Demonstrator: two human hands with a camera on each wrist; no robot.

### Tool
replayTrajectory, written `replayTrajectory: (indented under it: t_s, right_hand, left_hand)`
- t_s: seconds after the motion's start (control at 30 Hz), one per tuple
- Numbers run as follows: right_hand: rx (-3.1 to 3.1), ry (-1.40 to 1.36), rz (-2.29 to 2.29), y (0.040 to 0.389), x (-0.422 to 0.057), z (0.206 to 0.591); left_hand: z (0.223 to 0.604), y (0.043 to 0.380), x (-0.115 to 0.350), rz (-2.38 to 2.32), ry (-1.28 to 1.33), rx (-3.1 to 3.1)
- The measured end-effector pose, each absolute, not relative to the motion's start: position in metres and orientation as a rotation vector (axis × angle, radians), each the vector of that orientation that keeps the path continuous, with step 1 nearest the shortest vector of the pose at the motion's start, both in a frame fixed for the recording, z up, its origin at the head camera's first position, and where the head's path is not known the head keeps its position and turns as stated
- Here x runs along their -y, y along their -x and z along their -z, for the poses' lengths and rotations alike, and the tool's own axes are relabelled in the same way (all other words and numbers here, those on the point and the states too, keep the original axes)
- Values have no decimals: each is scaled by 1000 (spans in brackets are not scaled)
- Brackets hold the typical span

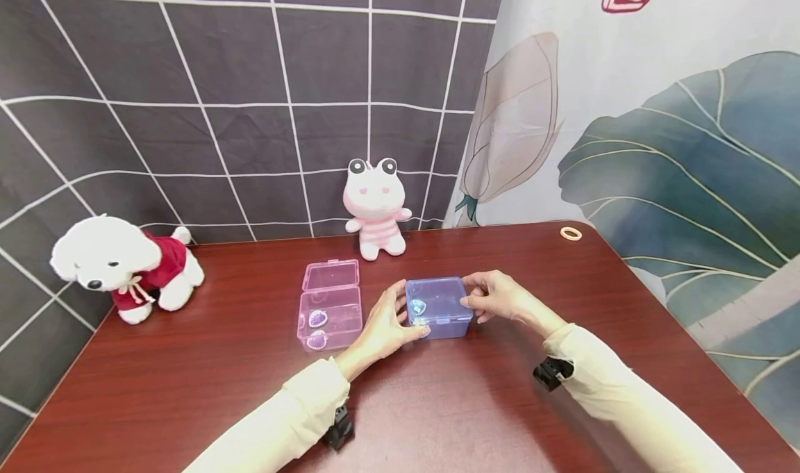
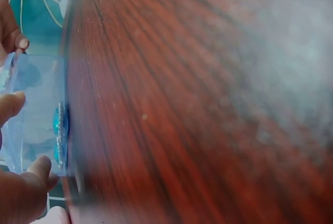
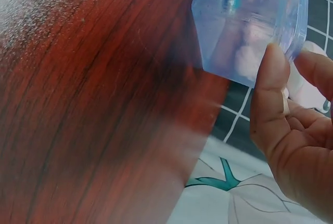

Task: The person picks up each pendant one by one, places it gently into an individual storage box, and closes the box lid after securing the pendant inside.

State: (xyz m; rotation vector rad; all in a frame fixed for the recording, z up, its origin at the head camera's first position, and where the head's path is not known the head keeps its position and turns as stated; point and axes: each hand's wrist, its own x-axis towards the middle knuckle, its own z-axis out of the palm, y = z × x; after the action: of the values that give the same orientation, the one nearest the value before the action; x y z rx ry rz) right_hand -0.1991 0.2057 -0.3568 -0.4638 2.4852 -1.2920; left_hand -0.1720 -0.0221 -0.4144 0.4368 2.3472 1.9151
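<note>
Pale sleeves (image 1: 281,414) come in from the near side, with a black wrist device (image 1: 340,428) under the left cuff and another at the right. The left hand (image 1: 386,326) grips the left side of the blue box (image 1: 446,330), thumb at the front corner and fingers along the side, spread about as wide as the corner needs. The right hand (image 1: 498,296) is nearly closed, pinching the right edge between thumb and fingers. Between them the two hands cover parts of both sides of the box.

The box sits near the middle of the reddish-brown table (image 1: 156,383). It is clear blue plastic, rectangular, with a flat lid (image 1: 445,292) lying over the top and a small latch (image 1: 442,319) at the front. Through the wall the left wrist view shows two teal pieces (image 2: 59,122) with silvery beaded edges.

To its left, beyond the left hand, a clear pink box (image 1: 346,306) stands with its lid folded back, two purple pieces (image 1: 317,318) inside. Further left sits a white plush dog (image 1: 150,264) in red. Behind the boxes stands a pink-and-white plush frog (image 1: 377,205); a pale ring (image 1: 571,239) lies at the far right. A dark grid-patterned backdrop (image 1: 237,70) and a leaf-printed cloth (image 1: 700,146) hang beyond.
</note>
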Motion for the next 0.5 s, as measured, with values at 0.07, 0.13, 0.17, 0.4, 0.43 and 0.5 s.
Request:
replayTrajectory:
  t_s: [0.07, 0.13, 0.17, 0.4, 0.43, 0.5]
  right_hand:
    - [-2498, 464, 1288, 198, -205, 357]
    - [-2508, 468, 1285, 196, -205, 357]
    - [-2514, 473, 1284, 196, -205, 357]
    - [-2519, 511, 1285, 192, -204, 359]
    - [-2518, 515, 1286, 191, -204, 359]
    - [-2515, 516, 1296, 191, -204, 360]
  left_hand:
    - [414, 172, 22, -1920, -441, -2346]
    - [415, 172, 22, -1925, -444, -2344]
    - [415, 172, 22, -1924, -446, -2347]
    - [415, 171, 22, -1913, -436, -2358]
    - [414, 171, 22, -1914, -436, -2359]
    - [414, 171, 22, -1911, -442, -2365]
